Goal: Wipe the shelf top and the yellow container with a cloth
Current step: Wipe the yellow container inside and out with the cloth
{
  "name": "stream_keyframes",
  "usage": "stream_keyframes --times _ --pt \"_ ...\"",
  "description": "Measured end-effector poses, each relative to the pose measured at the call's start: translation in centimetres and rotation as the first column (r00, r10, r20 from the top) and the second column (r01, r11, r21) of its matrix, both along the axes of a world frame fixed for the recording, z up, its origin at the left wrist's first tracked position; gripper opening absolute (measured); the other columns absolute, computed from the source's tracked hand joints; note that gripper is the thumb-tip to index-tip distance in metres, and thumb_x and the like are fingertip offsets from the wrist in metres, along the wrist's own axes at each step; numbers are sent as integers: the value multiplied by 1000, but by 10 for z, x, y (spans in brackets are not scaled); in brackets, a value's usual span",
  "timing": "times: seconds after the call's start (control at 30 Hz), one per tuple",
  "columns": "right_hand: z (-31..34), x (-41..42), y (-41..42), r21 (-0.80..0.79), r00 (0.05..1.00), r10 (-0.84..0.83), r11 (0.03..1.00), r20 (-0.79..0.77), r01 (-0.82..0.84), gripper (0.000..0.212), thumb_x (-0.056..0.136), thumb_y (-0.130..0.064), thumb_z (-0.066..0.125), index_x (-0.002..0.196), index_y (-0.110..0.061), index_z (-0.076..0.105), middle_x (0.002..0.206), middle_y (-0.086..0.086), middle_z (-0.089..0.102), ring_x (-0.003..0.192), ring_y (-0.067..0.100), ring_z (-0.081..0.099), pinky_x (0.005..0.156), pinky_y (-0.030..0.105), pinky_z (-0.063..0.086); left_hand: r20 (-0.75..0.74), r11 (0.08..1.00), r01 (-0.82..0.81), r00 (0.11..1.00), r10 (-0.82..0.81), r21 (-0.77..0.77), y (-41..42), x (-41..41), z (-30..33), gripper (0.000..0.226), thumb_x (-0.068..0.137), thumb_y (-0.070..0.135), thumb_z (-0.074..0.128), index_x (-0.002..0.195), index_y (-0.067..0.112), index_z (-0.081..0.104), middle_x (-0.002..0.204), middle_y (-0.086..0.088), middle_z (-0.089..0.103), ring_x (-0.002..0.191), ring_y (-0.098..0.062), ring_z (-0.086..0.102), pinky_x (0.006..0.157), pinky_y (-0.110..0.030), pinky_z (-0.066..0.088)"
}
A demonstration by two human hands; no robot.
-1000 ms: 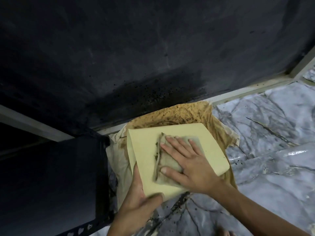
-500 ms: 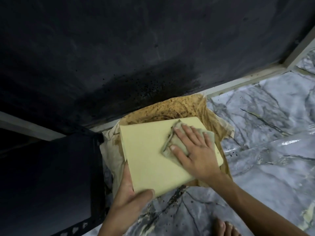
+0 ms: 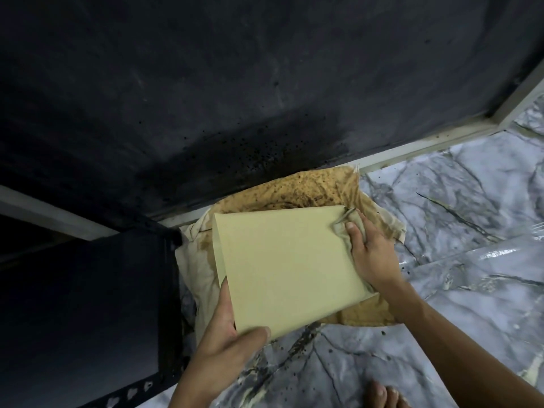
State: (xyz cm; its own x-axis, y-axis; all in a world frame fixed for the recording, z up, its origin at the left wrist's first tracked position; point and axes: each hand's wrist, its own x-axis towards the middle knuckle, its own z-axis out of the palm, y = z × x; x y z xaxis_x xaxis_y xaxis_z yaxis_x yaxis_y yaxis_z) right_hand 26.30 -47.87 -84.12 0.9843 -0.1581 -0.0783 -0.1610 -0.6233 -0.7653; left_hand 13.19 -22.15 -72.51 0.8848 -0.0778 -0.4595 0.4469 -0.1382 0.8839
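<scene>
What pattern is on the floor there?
Grey-white marble veining with dark streaks on the floor, seen clearly in the head view.

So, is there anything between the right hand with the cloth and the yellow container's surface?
Nothing visible. The right hand presses the cloth straight onto the far right edge of the yellow container, which the left hand holds by its near corner. The rest of the face is bare.

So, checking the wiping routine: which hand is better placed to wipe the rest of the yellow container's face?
Right. The right hand already presses the cloth on the yellow container's far corner; the left hand is busy steadying its near corner.
</scene>
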Motion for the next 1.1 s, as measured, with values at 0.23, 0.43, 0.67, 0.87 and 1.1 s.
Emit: stream_keyframes --times 0.23,0.43,0.67,0.87,1.1 --pt "-11 15 -30 12 980 -195 981 -36 195 35 102 -38 40 101 -7 56 89 21 64 87 42 61 65 35 33 29 1000 19 999 -19 6 -2 2 5 91 84 -15 59 148 42 27 129 22 64 124 3 57 93 -9 48" --pt "61 -28 10 32 980 122 991 156 -128 34 101 -43 37 116 -19 56 92 -5 59 82 16 57 65 27 35 -2 1000 9 1000 -9 0 -3 0 5 92 90 -25 51 146 43 23 122 36 64 115 15 58 85 -5 50" --pt "75 -58 122 -188 704 652 757 282 -626 53 102 -47 38 146 -17 43 152 1 43 145 18 29 119 44 18 58 999 39 998 -41 27 -7 3 10 104 89 -20 57 155 43 5 155 28 38 134 8 48 98 -13 49" --pt "60 -16 141 -243 751 627 776 205 -582 57 99 -54 31 146 -25 43 153 -4 42 144 17 31 118 43 17 60 998 32 998 -35 60 1 -3 2 101 88 -15 58 153 44 9 140 27 52 124 10 54 91 -10 50" --pt "34 39 98 -162 923 373 921 93 -355 39 97 -45 46 105 -12 66 99 11 72 99 30 64 94 43 43 26 1000 -4 1000 5 -15 0 -10 0 95 81 -5 60 151 45 21 138 21 58 128 -1 55 94 -14 51"
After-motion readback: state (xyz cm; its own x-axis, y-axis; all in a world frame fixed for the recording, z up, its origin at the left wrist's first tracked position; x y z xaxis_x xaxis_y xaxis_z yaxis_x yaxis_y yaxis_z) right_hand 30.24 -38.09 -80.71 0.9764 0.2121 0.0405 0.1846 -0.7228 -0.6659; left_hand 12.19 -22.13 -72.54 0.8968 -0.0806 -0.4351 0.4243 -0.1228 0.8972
